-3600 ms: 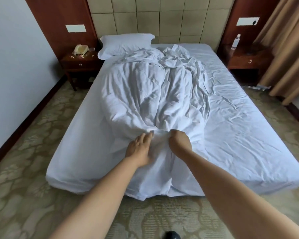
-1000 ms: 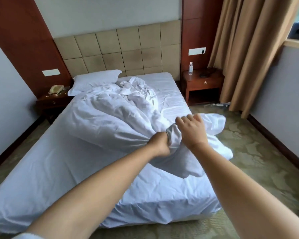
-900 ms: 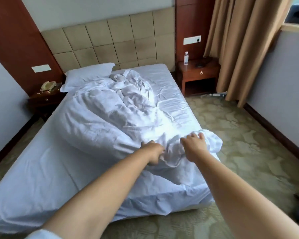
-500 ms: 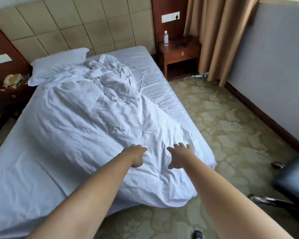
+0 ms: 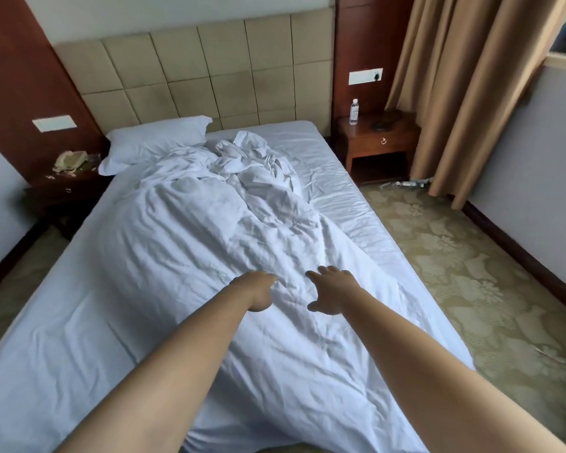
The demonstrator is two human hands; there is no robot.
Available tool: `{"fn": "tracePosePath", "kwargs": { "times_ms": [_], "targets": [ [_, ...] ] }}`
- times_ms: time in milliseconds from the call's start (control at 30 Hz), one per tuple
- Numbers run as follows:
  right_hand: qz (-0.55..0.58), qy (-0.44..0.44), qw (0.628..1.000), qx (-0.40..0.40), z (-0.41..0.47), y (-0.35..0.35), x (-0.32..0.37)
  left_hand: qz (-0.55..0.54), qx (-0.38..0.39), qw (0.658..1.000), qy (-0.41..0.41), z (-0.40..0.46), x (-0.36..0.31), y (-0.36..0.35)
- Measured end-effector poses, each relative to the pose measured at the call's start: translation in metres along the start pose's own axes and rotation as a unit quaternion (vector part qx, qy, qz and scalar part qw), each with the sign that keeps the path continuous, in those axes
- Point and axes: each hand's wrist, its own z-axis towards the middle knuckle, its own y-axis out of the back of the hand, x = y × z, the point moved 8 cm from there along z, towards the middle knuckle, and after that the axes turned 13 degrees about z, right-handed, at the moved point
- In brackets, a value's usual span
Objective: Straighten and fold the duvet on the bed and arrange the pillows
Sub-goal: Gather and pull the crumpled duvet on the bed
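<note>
A crumpled white duvet [image 5: 183, 243] lies along the middle of the bed [image 5: 62, 338], bunched into folds near the headboard and spread down to the bed's near right corner. One white pillow [image 5: 154, 142] sits at the head on the left side. My left hand [image 5: 257, 291] rests on the duvet's near part, its fingers pointing away and mostly foreshortened. Just to its right, my right hand [image 5: 332, 294] hovers at or touches the duvet with fingers spread. Neither hand holds any fabric.
A wooden nightstand [image 5: 379, 142] with a water bottle [image 5: 354, 111] stands right of the bed, beside tan curtains [image 5: 464, 93]. The left nightstand [image 5: 66, 191] carries a telephone [image 5: 70, 159]. Patterned carpet [image 5: 455, 289] runs along the right side up to the wall.
Both hands dragged the duvet's end toward the near right corner, laid it down and let go. They now lie open on it and the view has tilted up.
</note>
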Motion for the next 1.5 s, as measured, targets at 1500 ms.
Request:
{"fn": "tracePosePath", "kwargs": {
  "times_ms": [1500],
  "targets": [
    [0.194,0.032,0.979,0.055,0.132,-0.087,0.152,-0.307,0.046,0.926,0.217,0.052,0.108,-0.165]
  ]
}}
